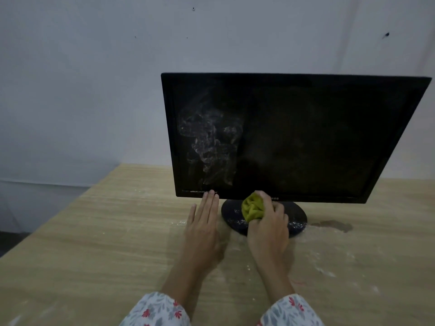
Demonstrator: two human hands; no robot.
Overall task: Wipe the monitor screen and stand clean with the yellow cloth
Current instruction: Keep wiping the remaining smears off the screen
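A black monitor stands on a wooden table, its dark screen smeared with white powdery marks on the left part. Its round black stand carries white specks. My right hand is closed around a bunched yellow cloth, which presses on the stand just under the monitor's lower bezel. My left hand lies flat with fingers straight and together, fingertips touching the lower left edge of the bezel, beside the stand.
The wooden table carries scattered white dust near the stand and to the right, plus a dark stain right of the stand. A plain white wall rises behind. The table's left edge runs diagonally at the far left.
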